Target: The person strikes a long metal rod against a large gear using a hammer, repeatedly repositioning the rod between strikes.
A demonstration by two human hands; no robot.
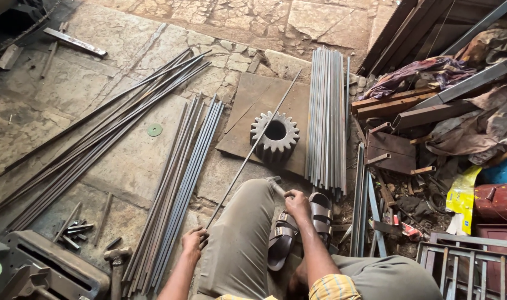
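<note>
A gear [274, 135] sits on a flat plate [248, 105] at the frame's centre, a long thin rod [253, 147] lying across it toward the lower left. A straight bundle of bars [326, 119] lies just right of the gear. Two more rod bundles [178, 189] spread across the stone floor [125, 161] at left. Scrap clutter [431, 128] fills the right edge.

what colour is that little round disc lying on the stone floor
Green; the disc shows in the head view, beside the long rods.

Soft even daylight, sharp, wide-angle edge distortion.
</note>
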